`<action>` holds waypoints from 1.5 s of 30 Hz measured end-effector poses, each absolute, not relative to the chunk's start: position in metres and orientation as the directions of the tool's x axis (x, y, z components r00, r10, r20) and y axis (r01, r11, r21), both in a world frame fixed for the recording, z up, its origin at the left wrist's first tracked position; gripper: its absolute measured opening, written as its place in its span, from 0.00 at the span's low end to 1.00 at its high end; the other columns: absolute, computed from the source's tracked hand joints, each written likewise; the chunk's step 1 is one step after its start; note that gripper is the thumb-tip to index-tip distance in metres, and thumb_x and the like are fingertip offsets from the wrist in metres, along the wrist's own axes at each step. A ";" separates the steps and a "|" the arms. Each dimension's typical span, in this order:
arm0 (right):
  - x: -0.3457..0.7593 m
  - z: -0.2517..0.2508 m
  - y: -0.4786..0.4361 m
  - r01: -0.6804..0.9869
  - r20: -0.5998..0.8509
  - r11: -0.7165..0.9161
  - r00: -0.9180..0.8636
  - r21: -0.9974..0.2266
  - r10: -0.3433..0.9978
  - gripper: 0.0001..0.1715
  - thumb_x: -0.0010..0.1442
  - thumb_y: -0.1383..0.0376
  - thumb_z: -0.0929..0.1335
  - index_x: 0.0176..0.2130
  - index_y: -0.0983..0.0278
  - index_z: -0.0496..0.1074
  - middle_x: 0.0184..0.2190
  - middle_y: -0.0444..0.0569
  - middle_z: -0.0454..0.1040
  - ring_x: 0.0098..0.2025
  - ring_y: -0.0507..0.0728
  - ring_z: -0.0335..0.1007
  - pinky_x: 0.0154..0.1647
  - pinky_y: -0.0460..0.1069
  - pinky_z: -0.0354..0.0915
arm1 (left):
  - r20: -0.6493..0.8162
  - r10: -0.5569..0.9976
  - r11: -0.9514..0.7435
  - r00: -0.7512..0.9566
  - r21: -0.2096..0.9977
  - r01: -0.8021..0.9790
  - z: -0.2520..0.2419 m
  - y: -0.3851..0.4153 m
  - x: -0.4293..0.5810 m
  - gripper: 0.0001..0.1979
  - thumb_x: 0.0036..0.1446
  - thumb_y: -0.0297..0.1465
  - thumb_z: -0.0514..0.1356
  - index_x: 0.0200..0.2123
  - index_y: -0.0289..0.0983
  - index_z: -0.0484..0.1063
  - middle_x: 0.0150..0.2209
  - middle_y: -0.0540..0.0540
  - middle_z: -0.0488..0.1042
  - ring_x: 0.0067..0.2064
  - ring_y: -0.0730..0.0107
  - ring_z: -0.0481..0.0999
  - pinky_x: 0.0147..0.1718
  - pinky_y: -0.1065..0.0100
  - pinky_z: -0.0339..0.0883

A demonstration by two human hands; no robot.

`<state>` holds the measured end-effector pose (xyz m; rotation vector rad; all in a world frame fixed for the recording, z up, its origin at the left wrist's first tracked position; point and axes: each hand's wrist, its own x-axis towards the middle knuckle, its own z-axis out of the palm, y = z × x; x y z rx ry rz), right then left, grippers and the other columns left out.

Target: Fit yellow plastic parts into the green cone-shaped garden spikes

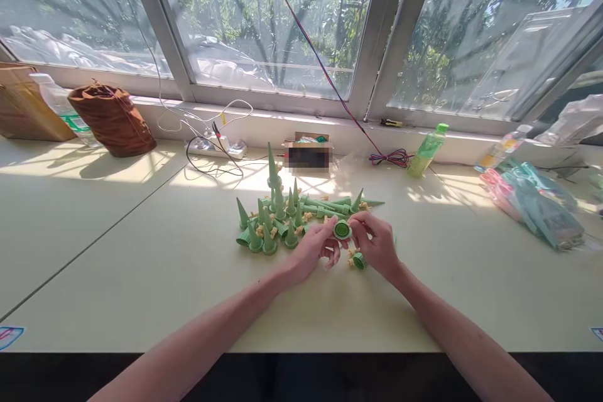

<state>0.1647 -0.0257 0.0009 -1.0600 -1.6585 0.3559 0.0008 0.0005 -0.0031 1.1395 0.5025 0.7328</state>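
My left hand (320, 246) is closed on a green plastic cone spike (342, 230), whose round open end faces me. At the right side of that spike, my right hand (375, 240) pinches with thumb and fingers; what sits between the fingertips is too small to make out. Below the hands lies another green spike (360, 260) with a small yellow fitting (351, 259) beside it. Just beyond and left of my hands is a pile of green cone spikes (269, 242), some upright on their wide ends and others on their sides, with yellow fittings (259, 231) among them.
Along the window side stand a power strip (214, 147), a small box (308, 156), a coiled cable (390, 158) and a green bottle (428, 151). Plastic bags (541, 201) lie at the right. A brown cloth bag (112, 118) and a cardboard box (32, 103) stand at the left.
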 end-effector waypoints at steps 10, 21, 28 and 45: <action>0.166 0.001 -0.026 0.481 0.603 0.523 0.015 -0.704 0.798 0.13 0.66 0.61 0.64 0.30 0.62 0.67 0.17 0.39 0.62 0.18 0.49 0.57 0.20 0.45 0.58 | 0.101 0.794 -0.023 0.600 0.990 -0.137 0.002 -0.002 -0.003 0.20 0.61 0.48 0.57 0.37 0.34 0.68 0.19 0.53 0.65 0.19 0.77 0.65 0.18 0.74 0.58; 0.165 0.003 -0.024 0.468 0.591 0.514 0.022 -0.719 0.807 0.14 0.65 0.61 0.65 0.29 0.64 0.68 0.19 0.39 0.61 0.20 0.48 0.53 0.20 0.44 0.53 | 0.239 0.826 -0.263 0.510 0.964 -0.025 0.002 -0.005 -0.001 0.18 0.61 0.40 0.59 0.49 0.35 0.73 0.27 0.50 0.69 0.21 0.79 0.66 0.19 0.75 0.62; 0.165 0.001 -0.024 0.493 0.561 0.473 0.036 -0.730 0.827 0.16 0.66 0.59 0.64 0.28 0.64 0.68 0.18 0.39 0.57 0.20 0.48 0.50 0.20 0.45 0.50 | 0.415 0.803 -0.499 0.429 0.861 0.102 -0.004 -0.003 -0.001 0.15 0.63 0.37 0.57 0.51 0.41 0.75 0.42 0.44 0.71 0.25 0.79 0.65 0.22 0.75 0.65; 0.166 -0.003 -0.025 0.479 0.591 0.492 0.070 -0.727 0.804 0.15 0.67 0.58 0.63 0.31 0.62 0.67 0.18 0.39 0.63 0.19 0.49 0.57 0.21 0.44 0.58 | -0.046 0.851 0.076 0.523 0.996 -0.036 0.001 -0.004 0.002 0.31 0.61 0.55 0.49 0.26 0.32 0.70 0.25 0.46 0.71 0.15 0.79 0.64 0.12 0.75 0.53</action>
